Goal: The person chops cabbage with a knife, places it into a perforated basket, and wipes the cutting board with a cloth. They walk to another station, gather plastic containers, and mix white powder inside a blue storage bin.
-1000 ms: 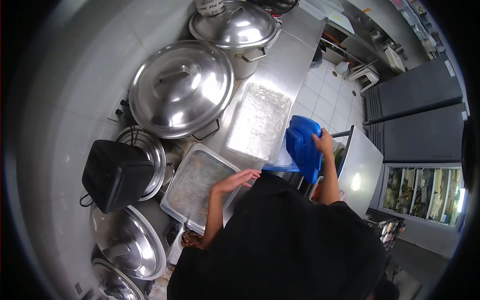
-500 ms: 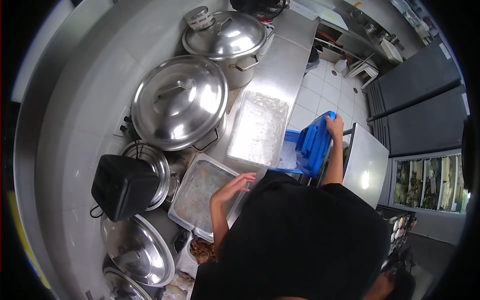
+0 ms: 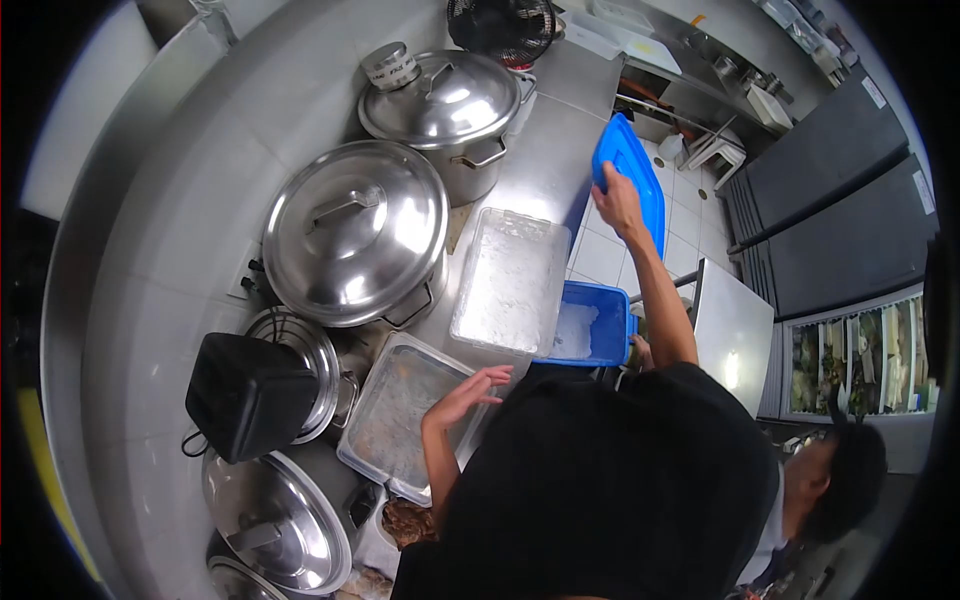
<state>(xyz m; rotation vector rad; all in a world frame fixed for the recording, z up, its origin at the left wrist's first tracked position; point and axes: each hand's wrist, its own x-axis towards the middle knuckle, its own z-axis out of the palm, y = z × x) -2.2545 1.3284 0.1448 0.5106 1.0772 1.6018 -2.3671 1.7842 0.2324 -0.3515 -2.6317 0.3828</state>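
My right hand [image 3: 620,203] grips the edge of a blue lid [image 3: 640,170], held up on its side beyond the steel counter. Below it, a blue bin [image 3: 612,325] stands uncovered with whitish ice [image 3: 573,332] inside. My left hand [image 3: 468,398] is open, fingers stretched out, above the edge of a clear plastic container [image 3: 400,420] with a brownish, unclear surface. Between the hands lies another clear plastic container [image 3: 508,285], frosty-looking. A different hand [image 3: 641,352], apparently another person's, is beside the bin's right side.
Large lidded steel pots [image 3: 357,235] line the wall side of the counter [image 3: 555,130]. A black appliance [image 3: 245,395] sits near more lids. A person [image 3: 830,480] is at the lower right. Dark fridge doors [image 3: 840,190] stand beyond the tiled floor.
My right hand has lifted the blue lid off the bin and carried it up and away, uncovering the bin. My left hand stays nearly still. A person has come into view at the lower right.
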